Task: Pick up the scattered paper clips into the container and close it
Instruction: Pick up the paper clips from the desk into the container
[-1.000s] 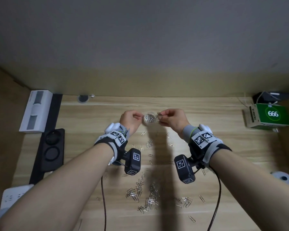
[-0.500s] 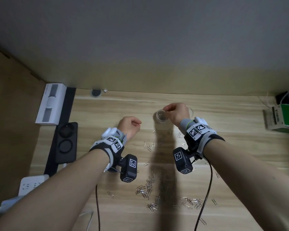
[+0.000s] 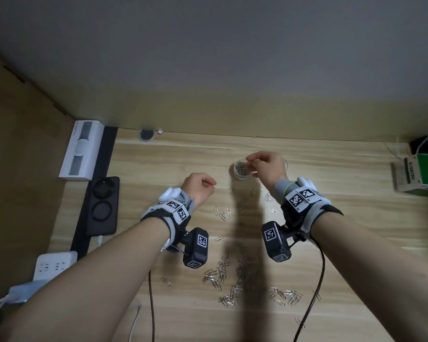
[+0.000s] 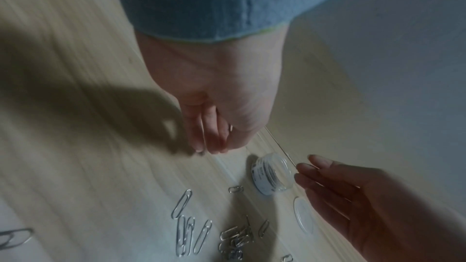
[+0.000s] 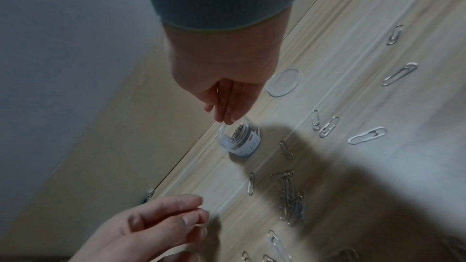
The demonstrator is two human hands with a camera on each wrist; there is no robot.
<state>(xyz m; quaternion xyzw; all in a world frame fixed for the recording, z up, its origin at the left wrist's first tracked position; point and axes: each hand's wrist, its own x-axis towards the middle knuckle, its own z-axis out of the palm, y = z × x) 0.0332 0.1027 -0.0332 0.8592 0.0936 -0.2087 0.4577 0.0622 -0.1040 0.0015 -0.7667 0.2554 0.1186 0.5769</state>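
Observation:
A small clear round container [image 3: 240, 172] [image 4: 271, 174] [image 5: 239, 140] stands upright on the wooden table [image 3: 356, 218] near the back wall, with several paper clips inside. My right hand [image 3: 250, 161] [image 5: 224, 122] hangs over it, its nearly straight fingers touching the right rim. To the left and nearer me, my left hand [image 3: 214, 188] [image 4: 204, 149] has curled fingers, thumb against fingertip, pinching what looks like one paper clip. The clear lid [image 5: 283, 83] [image 4: 304, 215] lies flat right of the container. Scattered paper clips [image 3: 242, 275] [image 5: 290, 196] lie in front.
A white box [image 3: 82, 146], a black tray [image 3: 101, 206] and a power strip [image 3: 52, 265] line the left side. At the far right stands a green box [image 3: 423, 174]. Wrist-camera cables [image 3: 151, 304] trail across the near table. The wall rises just behind the container.
One second ago both hands held the container up between them. It now stands on the table under my right hand, and my left hand has let go and drawn back to the left.

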